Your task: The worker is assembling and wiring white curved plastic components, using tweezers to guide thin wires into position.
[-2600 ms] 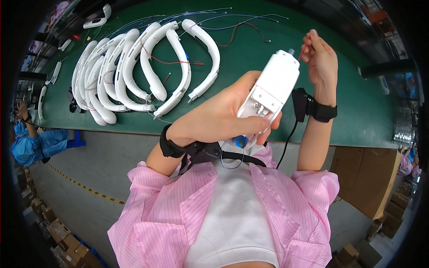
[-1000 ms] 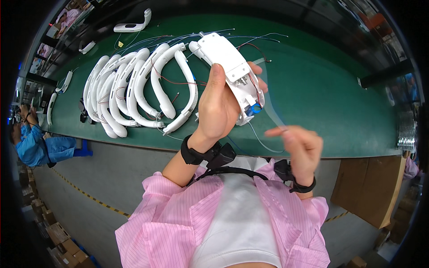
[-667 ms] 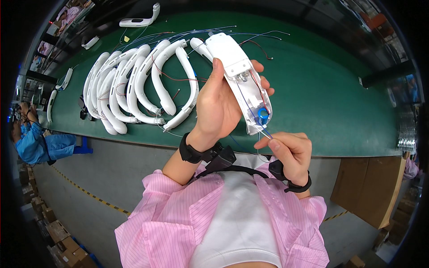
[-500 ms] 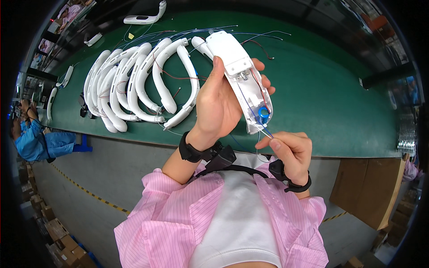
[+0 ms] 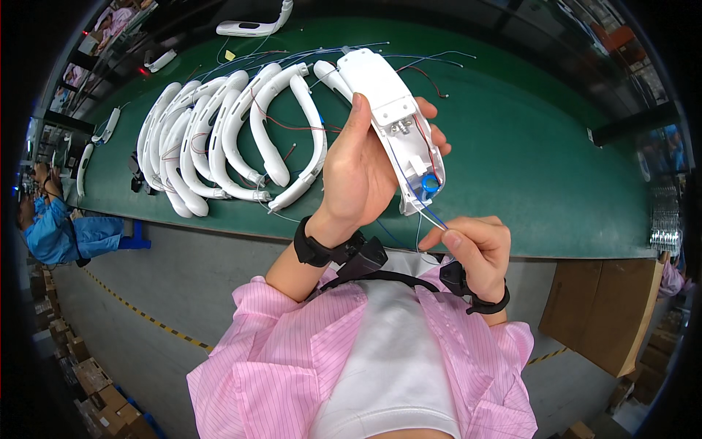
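Note:
My left hand (image 5: 358,164) is wrapped round a white plastic housing (image 5: 376,84), thumb on its near side and fingertips showing past its far side. The housing tilts over the bench, its lower half open. Inside it a small round blue part (image 5: 430,184), a red wire and metal screws or fittings show. Thin blue and white wires (image 5: 431,215) come out of its lower end. My right hand (image 5: 475,249) pinches these wires between thumb and forefinger, a short way below the housing. A thin loose wire loops down beside the right fingertips.
Several curved white tube-like parts (image 5: 267,139) with loose wires lie to the left on the green bench (image 5: 526,161). A white device with an arm (image 5: 252,28) lies at the far edge. A cardboard box (image 5: 599,311) stands at the right. A person in blue (image 5: 55,230) sits far left.
The wires in my right hand now run straighter from the housing. The housing has shifted slightly in my left hand. At the far edge, the white device has moved right.

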A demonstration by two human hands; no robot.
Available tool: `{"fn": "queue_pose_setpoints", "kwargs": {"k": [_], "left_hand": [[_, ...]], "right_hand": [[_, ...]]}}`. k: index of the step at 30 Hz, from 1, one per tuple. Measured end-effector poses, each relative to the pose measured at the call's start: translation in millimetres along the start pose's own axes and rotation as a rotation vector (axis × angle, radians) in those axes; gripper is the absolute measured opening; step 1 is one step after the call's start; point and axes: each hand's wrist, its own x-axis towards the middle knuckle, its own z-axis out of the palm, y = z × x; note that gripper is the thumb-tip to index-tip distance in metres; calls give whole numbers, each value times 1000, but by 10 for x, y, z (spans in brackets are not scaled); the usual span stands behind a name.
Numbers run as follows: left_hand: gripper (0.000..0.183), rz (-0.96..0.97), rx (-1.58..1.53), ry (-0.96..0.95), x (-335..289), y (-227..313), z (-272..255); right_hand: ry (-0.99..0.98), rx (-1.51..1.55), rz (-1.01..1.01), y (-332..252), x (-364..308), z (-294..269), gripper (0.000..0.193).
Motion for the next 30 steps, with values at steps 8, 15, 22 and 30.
{"fn": "queue_pose_setpoints", "kwargs": {"k": [8,15,22,30], "left_hand": [[57,20,7,-27,-2,7,-22],[55,50,-38,-39,0,-11,-50],[52,128,144,-99,-53,-99,-84],[56,298,394,-84,-148,-295,31]], "right_hand": [[59,-11,35,41,12,-17,19],[101,2,35,130,12,-30,21],[128,41,57,106,85,52,23],[360,-122,15,110,206,210,6]]}}
